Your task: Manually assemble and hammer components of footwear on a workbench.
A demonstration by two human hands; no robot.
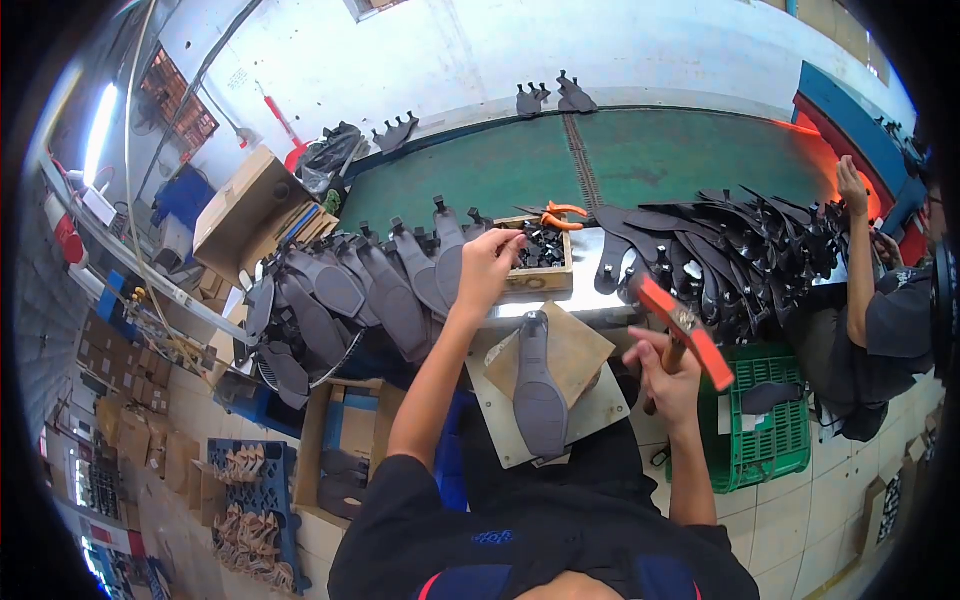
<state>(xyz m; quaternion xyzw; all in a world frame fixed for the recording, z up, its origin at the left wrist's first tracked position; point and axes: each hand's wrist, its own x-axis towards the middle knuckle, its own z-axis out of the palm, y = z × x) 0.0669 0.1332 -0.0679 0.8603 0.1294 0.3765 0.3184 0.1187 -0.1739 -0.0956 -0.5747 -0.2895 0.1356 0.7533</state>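
Observation:
My right hand (668, 378) is wrapped round the handle of a hammer (686, 328) with a red-orange head, raised to the right of the board. My left hand (490, 264) is at the left side of a wooden box (535, 283) of small black pieces (542, 248), its fingers pinched together; what they hold, if anything, is hidden. One dark shoe sole (541, 400) lies on a tan square pad (583, 352) over a pale metal plate (500, 430) in front of me, its narrow end pointing away. Neither hand touches it. Orange-handled pliers (562, 214) rest across the box's far edge.
Many soles with heels (395, 275) stand in rows at left; a heap of soles (715, 245) lies at right. Behind runs a green conveyor belt (460, 165). A green crate (765, 450) and a cardboard box (312, 465) flank me. A co-worker's arm (858, 250) is at far right.

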